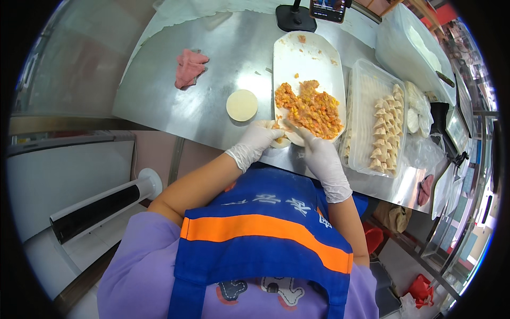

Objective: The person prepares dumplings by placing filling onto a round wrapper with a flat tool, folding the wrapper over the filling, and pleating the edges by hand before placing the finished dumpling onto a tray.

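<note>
My left hand (257, 140), in a white disposable glove, holds a round dumpling wrapper (281, 144) at the table's front edge. Some filling shows on the wrapper, partly hidden by the fingers. A flat filling spatula (294, 128) is gripped in my gloved right hand (324, 161), its blade reaching over the near end of a white tray (303, 60). Orange-yellow minced filling with corn kernels (312, 109) is heaped in the tray's near half. Left of the tray lies a stack of round wrappers (242, 105).
Right of the tray, a clear plastic box (362, 119) holds rows of folded dumplings (386, 127). Beyond it stand a large translucent bin (414, 48) and plastic bags (424, 151). A pink cloth (190, 68) lies on the steel table (159, 87). At the back is a phone (328, 8) beside a black stand (295, 18).
</note>
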A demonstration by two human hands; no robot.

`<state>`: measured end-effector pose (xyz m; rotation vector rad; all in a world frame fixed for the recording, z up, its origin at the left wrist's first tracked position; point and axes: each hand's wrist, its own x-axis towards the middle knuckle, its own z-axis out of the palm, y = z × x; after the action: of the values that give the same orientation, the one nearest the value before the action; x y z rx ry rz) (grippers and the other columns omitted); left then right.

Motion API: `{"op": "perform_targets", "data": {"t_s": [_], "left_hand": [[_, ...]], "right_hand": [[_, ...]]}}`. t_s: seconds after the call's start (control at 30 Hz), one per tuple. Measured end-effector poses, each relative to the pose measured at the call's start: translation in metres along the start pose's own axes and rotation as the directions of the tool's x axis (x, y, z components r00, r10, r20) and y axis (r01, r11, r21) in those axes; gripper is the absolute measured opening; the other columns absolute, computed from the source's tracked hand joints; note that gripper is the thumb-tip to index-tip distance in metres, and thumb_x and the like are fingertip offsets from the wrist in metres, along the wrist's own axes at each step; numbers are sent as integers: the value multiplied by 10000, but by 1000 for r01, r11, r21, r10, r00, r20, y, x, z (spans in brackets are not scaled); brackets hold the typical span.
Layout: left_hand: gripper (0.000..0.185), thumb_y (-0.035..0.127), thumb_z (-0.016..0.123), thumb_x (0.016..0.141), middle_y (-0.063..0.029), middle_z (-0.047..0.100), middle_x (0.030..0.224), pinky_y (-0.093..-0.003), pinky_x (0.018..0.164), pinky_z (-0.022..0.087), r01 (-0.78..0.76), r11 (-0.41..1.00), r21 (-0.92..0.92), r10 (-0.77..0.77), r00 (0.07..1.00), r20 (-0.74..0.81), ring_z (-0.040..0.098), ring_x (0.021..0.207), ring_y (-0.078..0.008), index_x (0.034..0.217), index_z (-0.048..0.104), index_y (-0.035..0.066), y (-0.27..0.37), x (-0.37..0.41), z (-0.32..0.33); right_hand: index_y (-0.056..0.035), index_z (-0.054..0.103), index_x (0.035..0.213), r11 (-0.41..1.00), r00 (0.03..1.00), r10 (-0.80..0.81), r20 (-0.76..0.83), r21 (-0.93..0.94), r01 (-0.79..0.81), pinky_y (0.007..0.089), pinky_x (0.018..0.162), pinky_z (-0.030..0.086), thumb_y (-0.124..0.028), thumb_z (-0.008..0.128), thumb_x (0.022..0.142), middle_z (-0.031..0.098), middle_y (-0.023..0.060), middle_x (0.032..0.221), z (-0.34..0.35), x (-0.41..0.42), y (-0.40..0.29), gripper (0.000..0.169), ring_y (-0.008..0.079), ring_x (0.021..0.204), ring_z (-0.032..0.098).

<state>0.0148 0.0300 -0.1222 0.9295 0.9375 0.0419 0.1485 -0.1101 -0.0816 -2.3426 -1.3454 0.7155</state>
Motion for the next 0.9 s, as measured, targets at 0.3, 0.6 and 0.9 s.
{"op": "perform_targets", "data": {"t_s": [0.3,0.6,0.9], "left_hand": [[435,198,461,1039,-190,540,1289,-400,991,523,95,837,-539,-14,988,153,585,1184,-274,1351,408,-101,4,-8,-3],[423,178,399,1050,-222,547,1290,-418,1023,509,96,930,-356,-35,984,174,587,1192,-295,1335,447,-132,8,-18,-30],[465,218,366,1063,-190,522,1360,-425,1021,504,22,947,-320,79,951,300,564,1225,-276,1401,425,-97,37,-55,-16]], "right_hand": [[-84,640,1248,996,996,-42,-82,73,48,473,704,532,-122,526,920,669,229,815,-14,-8,-4,349,376,762,667],[-104,705,1141,978,978,-205,45,38,204,428,689,530,-149,583,887,659,159,821,-24,-6,-13,284,336,755,660],[-162,742,1046,929,922,-369,-118,-73,362,386,577,517,-94,673,829,627,75,784,-42,-26,-26,238,281,671,646]]}}
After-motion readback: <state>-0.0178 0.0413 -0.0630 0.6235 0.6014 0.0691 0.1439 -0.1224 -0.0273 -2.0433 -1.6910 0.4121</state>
